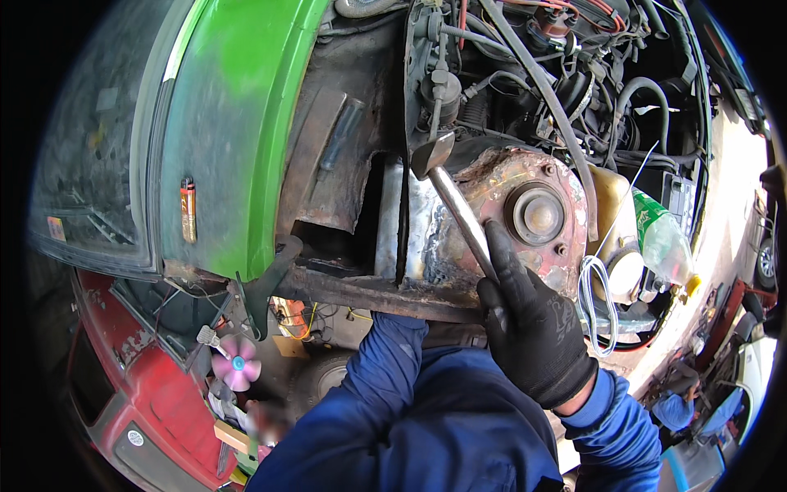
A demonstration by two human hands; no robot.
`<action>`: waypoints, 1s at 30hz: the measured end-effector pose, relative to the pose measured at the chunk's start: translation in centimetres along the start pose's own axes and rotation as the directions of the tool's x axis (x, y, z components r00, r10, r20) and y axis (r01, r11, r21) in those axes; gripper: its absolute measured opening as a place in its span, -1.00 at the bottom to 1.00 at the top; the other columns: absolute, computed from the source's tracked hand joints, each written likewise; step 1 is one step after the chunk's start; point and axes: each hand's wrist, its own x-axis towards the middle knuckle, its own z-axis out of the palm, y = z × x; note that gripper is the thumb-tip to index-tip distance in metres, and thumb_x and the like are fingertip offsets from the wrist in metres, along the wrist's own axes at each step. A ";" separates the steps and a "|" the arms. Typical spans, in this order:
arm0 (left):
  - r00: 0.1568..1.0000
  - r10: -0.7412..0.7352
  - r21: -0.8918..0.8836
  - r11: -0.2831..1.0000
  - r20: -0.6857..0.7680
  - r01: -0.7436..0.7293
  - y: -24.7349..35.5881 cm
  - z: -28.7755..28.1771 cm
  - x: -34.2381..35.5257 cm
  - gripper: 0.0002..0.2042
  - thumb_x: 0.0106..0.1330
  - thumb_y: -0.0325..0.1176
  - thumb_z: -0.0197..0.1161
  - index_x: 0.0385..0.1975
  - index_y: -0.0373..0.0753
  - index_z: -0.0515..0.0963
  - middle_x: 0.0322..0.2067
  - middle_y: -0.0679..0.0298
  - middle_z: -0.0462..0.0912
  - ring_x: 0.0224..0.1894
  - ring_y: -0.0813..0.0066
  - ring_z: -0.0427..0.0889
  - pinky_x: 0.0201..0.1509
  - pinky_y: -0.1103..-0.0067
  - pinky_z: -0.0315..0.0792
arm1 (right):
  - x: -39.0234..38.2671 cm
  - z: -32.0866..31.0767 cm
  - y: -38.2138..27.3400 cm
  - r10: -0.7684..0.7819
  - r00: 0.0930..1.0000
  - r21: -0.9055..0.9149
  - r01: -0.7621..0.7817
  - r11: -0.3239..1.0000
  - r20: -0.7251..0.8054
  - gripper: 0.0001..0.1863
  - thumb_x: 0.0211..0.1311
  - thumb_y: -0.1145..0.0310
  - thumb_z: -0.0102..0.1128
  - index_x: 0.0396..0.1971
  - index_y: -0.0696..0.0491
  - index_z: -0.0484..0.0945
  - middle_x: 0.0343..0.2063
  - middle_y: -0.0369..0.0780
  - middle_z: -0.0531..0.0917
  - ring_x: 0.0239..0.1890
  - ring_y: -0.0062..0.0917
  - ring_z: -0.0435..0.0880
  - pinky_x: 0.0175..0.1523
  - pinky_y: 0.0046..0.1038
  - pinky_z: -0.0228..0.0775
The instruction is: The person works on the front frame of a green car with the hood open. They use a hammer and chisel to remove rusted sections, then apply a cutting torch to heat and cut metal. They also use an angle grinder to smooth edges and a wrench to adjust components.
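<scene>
My right hand (534, 332), in a black glove, is closed round the handle of a metal hammer (459, 207). The hammer's head rests on or just over the inner wing's metal, beside the rusty strut tower (574, 246) with its round mount (534, 212). To the left of the tower lies a bare, shiny welded metal patch (422, 225), and next to it a dark gap opens in the panel. My left forearm, in a blue sleeve (385, 348), reaches under the rusty panel edge (377, 297), which hides my left hand.
A green and grey car panel (221, 148) bears a lighter (188, 211). At the right are a coil of pale wire (597, 303), a plastic bottle (666, 242) and a yellowish reservoir (608, 201). Engine hoses lie beyond. A pink fan (238, 362) and a red car (176, 402) stand lower left.
</scene>
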 end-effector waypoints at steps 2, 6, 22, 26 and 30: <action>1.000 0.009 -0.015 1.000 0.003 -0.009 -0.1 -0.1 -0.1 -0.52 0.73 -0.03 0.10 0.45 -0.18 0.47 0.37 0.10 0.58 0.41 0.21 0.56 0.53 0.23 0.44 | -0.2 0.0 -0.1 0.012 1.000 -0.016 -0.012 1.000 0.016 -0.21 0.53 0.35 0.28 0.69 0.00 0.22 -0.27 0.10 0.74 -0.32 0.04 0.79 -0.22 -0.01 0.62; 0.999 0.033 -0.057 0.998 0.026 -0.032 -0.3 -0.2 0.0 -0.52 0.73 -0.03 0.10 0.45 -0.18 0.47 0.37 0.10 0.58 0.41 0.21 0.56 0.54 0.22 0.44 | -0.5 0.1 -0.4 0.030 1.000 0.057 -0.030 0.998 0.002 -0.18 0.51 0.48 0.25 0.71 -0.04 0.20 -0.18 0.11 0.77 -0.26 0.04 0.81 -0.16 -0.04 0.63; 0.990 0.087 -0.291 0.955 0.110 -0.051 -3.3 -0.6 0.4 -0.50 0.72 -0.01 0.12 0.46 -0.18 0.46 0.39 0.09 0.56 0.44 0.20 0.54 0.57 0.21 0.41 | -4.4 -1.3 -5.2 0.225 0.973 0.008 -0.225 0.974 -0.046 -0.32 0.62 0.53 0.14 0.67 0.15 0.25 0.22 0.21 0.72 0.10 -0.25 0.85 0.19 -0.27 0.64; 0.987 0.077 -0.311 0.950 0.138 -0.030 -4.0 -0.2 1.1 -0.50 0.72 -0.01 0.12 0.46 -0.18 0.46 0.40 0.08 0.56 0.45 0.20 0.53 0.58 0.20 0.41 | -3.8 -1.0 -7.4 0.187 0.982 -0.049 -0.188 0.981 -0.011 -0.28 0.59 0.55 0.15 0.69 0.12 0.22 0.18 0.19 0.74 -0.04 -0.15 0.88 0.04 -0.24 0.69; 0.984 0.057 -0.321 0.947 0.167 0.000 -4.4 0.7 2.4 -0.50 0.72 0.00 0.12 0.47 -0.18 0.46 0.41 0.08 0.55 0.45 0.20 0.53 0.58 0.20 0.40 | -1.1 0.5 -8.8 -0.047 0.997 -0.172 0.057 0.983 0.060 -0.22 0.55 0.51 0.20 0.70 0.01 0.21 0.16 0.20 0.72 -0.08 0.05 0.86 -0.06 -0.14 0.71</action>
